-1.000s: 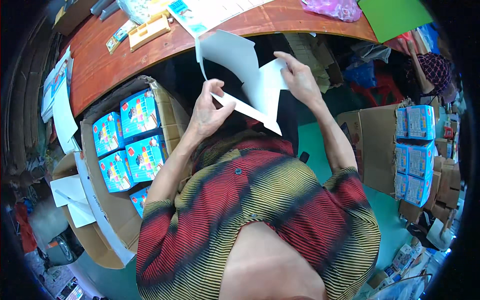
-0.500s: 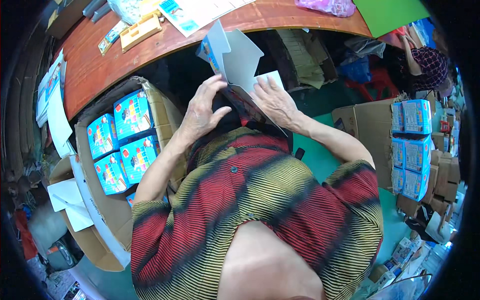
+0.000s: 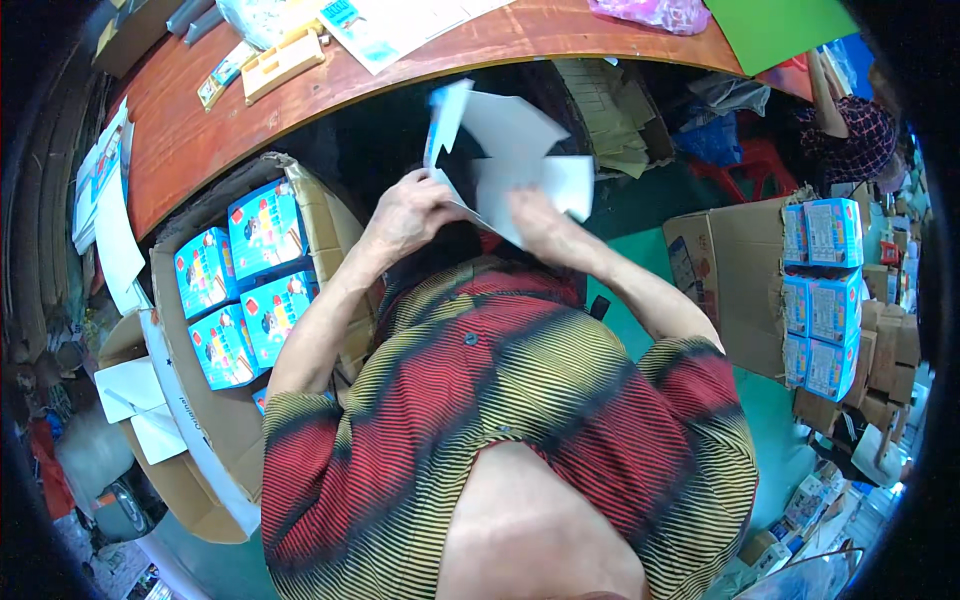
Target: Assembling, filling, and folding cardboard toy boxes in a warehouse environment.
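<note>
A partly unfolded carton (image 3: pixel 510 130), white inside with blue print outside, is in front of my body below the table edge. Its flaps stand apart at several angles. My left hand (image 3: pixel 408 215) grips the carton's near left edge, with fingers curled and thumb against the card. On the right, my right hand (image 3: pixel 548 228) lies against the white inner panels. Motion blurs its fingers, so their grip is unclear.
To my left, a cardboard box (image 3: pixel 325 225) holds several blue printed cartons (image 3: pixel 268 228). More blue cartons (image 3: pixel 835 235) are stacked at right beside another cardboard box (image 3: pixel 745 250). Ahead is a wooden table (image 3: pixel 200 140) with papers (image 3: pixel 400 30). A person (image 3: pixel 850 135) sits at far right.
The carton has turned and tilted to the right, its flaps spreading. My left hand has closed on its edge, and my right hand has moved slightly nearer and inward.
</note>
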Motion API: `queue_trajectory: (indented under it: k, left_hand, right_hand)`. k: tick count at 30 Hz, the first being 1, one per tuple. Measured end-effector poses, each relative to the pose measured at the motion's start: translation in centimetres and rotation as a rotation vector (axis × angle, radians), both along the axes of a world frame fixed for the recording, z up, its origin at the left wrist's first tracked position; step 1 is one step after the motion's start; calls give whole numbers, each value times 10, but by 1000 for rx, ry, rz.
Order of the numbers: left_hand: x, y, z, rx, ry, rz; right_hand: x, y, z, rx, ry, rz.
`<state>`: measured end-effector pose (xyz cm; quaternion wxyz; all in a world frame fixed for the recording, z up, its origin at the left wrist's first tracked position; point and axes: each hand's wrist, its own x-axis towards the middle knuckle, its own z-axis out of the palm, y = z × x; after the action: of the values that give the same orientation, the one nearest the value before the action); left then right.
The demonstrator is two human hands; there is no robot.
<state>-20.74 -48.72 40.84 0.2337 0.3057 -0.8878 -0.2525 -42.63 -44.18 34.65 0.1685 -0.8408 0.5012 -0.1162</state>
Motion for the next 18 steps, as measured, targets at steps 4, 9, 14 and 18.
queue_trajectory:
  k: [4,9,14,18]
  left_hand:
    - [7,11,-12,251,188,142]
    - [-14,26,-30,390,294,452]
    - [-19,35,-28,422,379,714]
    - [-8,35,-28,471,289,787]
  right_hand:
    - [-49,-18,-3,128,371,35]
    - [-72,-42,25,66,70,229]
    - [-62,-32,59,635,-115,9]
    - [-60,-39,74,790,-503,21]
